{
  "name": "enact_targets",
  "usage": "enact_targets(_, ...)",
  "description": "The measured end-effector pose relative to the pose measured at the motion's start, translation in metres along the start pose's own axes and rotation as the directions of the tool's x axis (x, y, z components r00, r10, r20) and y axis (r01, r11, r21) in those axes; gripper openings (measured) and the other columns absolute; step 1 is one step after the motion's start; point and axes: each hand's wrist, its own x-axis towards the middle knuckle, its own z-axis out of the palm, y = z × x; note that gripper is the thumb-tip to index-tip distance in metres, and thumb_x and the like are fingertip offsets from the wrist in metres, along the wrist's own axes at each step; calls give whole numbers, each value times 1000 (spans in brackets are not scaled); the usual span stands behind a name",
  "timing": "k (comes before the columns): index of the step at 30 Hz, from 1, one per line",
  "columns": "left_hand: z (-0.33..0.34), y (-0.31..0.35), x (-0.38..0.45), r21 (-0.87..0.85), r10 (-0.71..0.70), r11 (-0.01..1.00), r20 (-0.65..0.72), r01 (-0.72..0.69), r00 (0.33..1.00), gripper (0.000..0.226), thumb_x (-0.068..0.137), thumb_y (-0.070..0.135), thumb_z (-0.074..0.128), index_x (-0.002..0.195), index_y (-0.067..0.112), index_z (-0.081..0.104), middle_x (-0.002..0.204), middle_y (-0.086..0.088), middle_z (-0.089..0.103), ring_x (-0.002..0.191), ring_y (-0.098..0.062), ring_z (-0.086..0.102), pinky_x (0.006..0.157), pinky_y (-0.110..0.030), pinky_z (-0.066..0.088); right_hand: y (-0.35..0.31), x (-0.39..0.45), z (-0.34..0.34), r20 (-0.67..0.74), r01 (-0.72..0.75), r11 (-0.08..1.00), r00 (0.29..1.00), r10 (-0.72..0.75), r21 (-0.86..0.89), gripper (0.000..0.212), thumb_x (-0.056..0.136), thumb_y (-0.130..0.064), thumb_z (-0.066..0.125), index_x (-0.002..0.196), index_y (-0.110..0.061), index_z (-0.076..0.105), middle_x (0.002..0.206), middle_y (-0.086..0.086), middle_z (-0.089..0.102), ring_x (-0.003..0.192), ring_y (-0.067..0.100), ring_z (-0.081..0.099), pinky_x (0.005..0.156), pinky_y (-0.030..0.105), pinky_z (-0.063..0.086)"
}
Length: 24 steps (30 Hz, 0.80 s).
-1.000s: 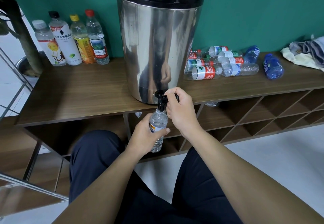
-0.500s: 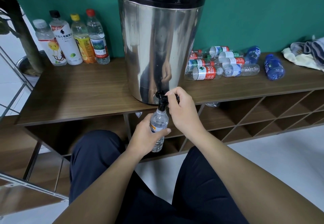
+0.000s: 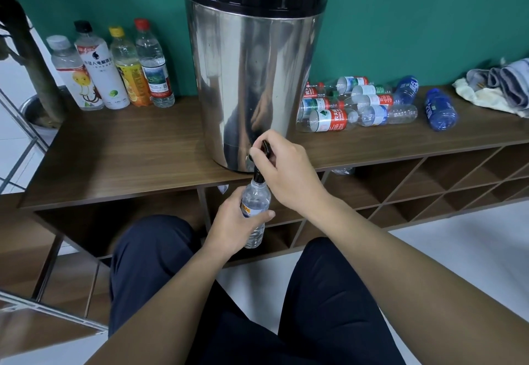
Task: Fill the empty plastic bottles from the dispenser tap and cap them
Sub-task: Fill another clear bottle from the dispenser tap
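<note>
Below the steel dispenser, our left hand grips a clear bottle mouth-up under the tap to catch water, while our right hand pinches its black lever

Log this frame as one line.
phase: filling | left hand: holds bottle under tap | right hand: grips tap lever | cap: off

So the big round steel dispenser with the black lid sits mid-shelf on the long brown wooden sideboard, wall behind it. Four upright capped plastic bottles at its 9 o'clock, a heap of clear plastic bottles lying flat at 3 o'clock, crumpled grey and cream cloths further right. Small clear plastic bottle hangs at 6 o'clock under the black plastic tap.
</note>
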Motion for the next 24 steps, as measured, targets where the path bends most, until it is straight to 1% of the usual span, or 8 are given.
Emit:
enact_targets(2,1,-2,1,5,-13,1000,-7,13,1000,54,84,30,100,129,36,70,116,17,81,109,-3,76,107,-43,61,2,-3,-7,8,-19,992,1000,18,125,19,113,-41,59,110,-24,66,75,-14,64,72,4,62,66,20,44)
enact_targets(5,2,-7,4,13,-38,999,-5,38,999,56,80,34,102,126,37,70,114,14,81,107,-7,77,106,-48,62,18,-6,-15,-102,-90,975,988,113,205,26,116,-43,51,105,-24,66,73,-13,63,70,7,59,69,32,48)
enact_targets(9,2,-14,7,31,-44,999,3,44,999,55,80,38,101,125,39,70,115,13,80,107,-6,77,105,-47,63,77,-4,-21,-219,-194,976,961,170,-96,6,109,-31,65,110,-26,67,80,-8,61,78,8,59,74,33,48)
enact_targets(11,3,-16,8,30,-46,999,6,46,999,56,82,37,101,128,39,69,116,15,80,108,-5,77,105,-44,62,104,-6,-25,-170,-239,943,964,203,-232,22,107,-34,69,128,-27,68,102,-10,60,85,5,57,82,30,51)
enact_targets(13,5,-16,9,38,-54,998,8,54,998,56,82,37,100,129,39,69,116,16,79,108,-3,76,104,-42,62,119,-8,-29,-98,-266,922,964,248,-282,39,107,-36,71,145,-26,64,130,-5,56,94,8,59,91,31,56)
enact_targets(15,7,-14,9,43,-64,997,18,63,998,57,82,37,100,130,39,68,116,17,79,108,-2,76,103,-39,62,128,-7,-30,-40,-266,915,963,267,-305,50,108,-36,71,154,-24,59,144,-1,50,106,14,62,99,34,57)
enact_targets(20,12,-11,9,58,-50,997,20,49,999,57,83,33,100,131,35,69,112,22,79,105,0,76,100,-35,62,141,8,-24,49,-163,908,979,196,-386,50,110,-26,67,158,-17,57,142,5,54,126,27,58,112,47,52)
enact_targets(24,17,-8,7,46,-43,998,16,42,999,59,84,30,100,134,32,69,111,27,77,103,3,75,97,-29,61,148,19,-15,100,-144,891,974,205,-430,44,112,-22,63,155,-15,60,142,8,56,134,30,52,114,42,47)
